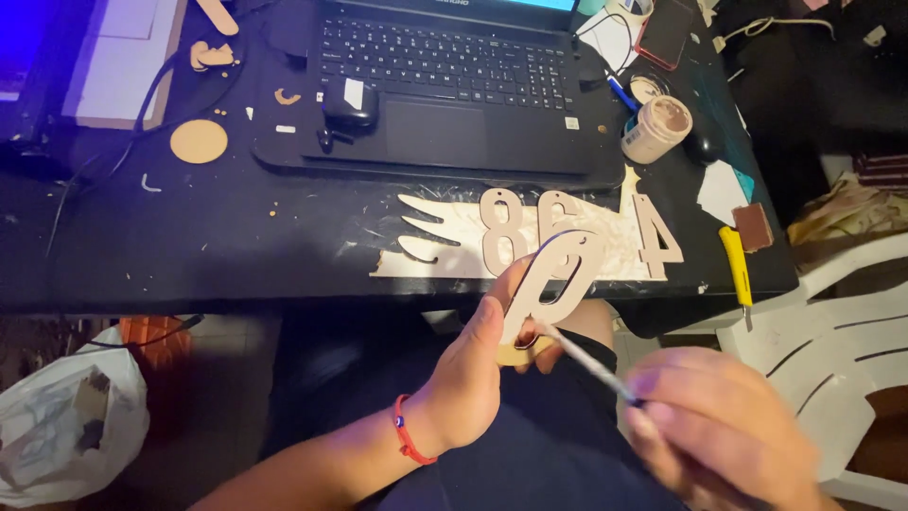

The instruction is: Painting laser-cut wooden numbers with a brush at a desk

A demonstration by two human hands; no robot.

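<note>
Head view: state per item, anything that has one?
Left hand: shut on wooden number cutout, held up.
Right hand: shut on thin tool, tip at cutout; blurred.
Laptop: open, screen lit.
Paint jar: uncapped, on its side.
Yellow utility knife: lying at desk edge.

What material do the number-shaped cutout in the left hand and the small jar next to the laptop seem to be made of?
Number-shaped cutout, gripped by the left hand: probably thin plywood or fibreboard, unpainted; it is pale tan, flat and matte. The right hand holds a thin brush against it.
Small jar: likely plastic, though its smooth, slightly shiny beige wall leaves that open.
</note>
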